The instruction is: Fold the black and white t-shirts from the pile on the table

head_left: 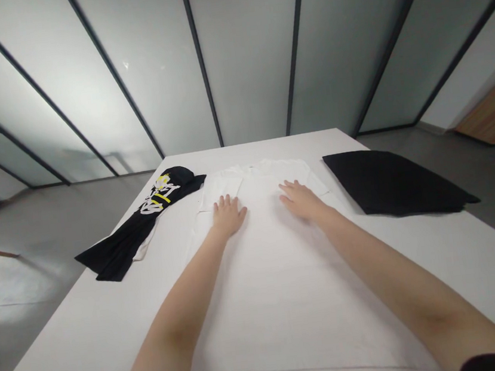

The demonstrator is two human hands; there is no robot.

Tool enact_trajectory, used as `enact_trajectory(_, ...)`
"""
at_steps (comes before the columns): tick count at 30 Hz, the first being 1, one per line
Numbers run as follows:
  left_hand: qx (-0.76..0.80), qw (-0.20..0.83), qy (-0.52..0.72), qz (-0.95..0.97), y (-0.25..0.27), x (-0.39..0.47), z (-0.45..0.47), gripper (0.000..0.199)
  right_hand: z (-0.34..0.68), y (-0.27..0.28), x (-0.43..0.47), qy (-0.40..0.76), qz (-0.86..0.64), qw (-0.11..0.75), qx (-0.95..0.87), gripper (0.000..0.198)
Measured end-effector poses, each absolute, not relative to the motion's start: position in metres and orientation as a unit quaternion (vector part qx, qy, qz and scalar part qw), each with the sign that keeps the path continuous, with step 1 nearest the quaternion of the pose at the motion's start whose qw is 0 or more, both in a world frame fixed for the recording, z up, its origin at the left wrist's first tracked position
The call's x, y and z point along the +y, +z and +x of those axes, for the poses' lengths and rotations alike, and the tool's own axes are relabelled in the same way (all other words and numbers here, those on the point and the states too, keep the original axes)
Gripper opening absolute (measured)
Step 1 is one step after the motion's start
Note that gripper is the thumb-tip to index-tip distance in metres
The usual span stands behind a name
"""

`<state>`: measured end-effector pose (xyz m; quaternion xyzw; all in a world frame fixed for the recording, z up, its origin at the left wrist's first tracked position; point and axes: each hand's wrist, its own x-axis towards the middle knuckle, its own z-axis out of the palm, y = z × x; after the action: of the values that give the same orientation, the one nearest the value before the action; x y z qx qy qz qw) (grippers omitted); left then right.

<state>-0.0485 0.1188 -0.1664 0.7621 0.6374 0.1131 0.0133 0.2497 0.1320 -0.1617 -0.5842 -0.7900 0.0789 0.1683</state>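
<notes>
A white T-shirt point(282, 289) lies spread flat in front of me, its collar at the far end and its stitched hem at the near edge. My left hand point(228, 215) rests palm down on its upper left part, near the sleeve, with fingers extended. On the upper right part lies my right hand point(301, 199), fingers spread apart and nothing held. Both arms reach forward over the shirt.
To the left lies a crumpled black garment point(123, 243) with a white and yellow print. A folded black board-like cloth or sheet point(396, 182) sits at right, overhanging the edge of the white table point(64, 346). Frosted glass panels point(250, 59) stand behind.
</notes>
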Motion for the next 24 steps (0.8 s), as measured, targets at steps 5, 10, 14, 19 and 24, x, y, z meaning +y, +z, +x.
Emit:
enact_trajectory(5, 0.619, 0.031, 0.105, 0.777, -0.176, 0.11, -0.039, 0.063, 0.209, -0.175, 0.101, 0.069, -0.571, 0.1, -0.812, 0.056)
enact_trajectory(10, 0.591, 0.032, 0.152, 0.791, -0.178, 0.097, -0.07, 0.049, 0.229, -0.177, 0.103, 0.126, -0.551, 0.174, -0.807, 0.049)
enact_trajectory(14, 0.576, 0.112, 0.25, 0.77, -0.177, 0.071, -0.105, 0.041, 0.251, -0.18, 0.1, 0.291, -0.502, 0.405, -0.707, 0.028)
enact_trajectory(19, 0.603, 0.23, 0.394, 0.655, -0.15, 0.064, -0.106, 0.036, 0.251, -0.17, 0.104, 0.498, -0.481, 0.594, -0.411, 0.019)
enact_trajectory(24, 0.533, 0.438, 0.511, 0.513, -0.121, 0.098, -0.027, 0.031, 0.198, -0.151, 0.123, 0.593, -0.423, 0.649, -0.219, 0.009)
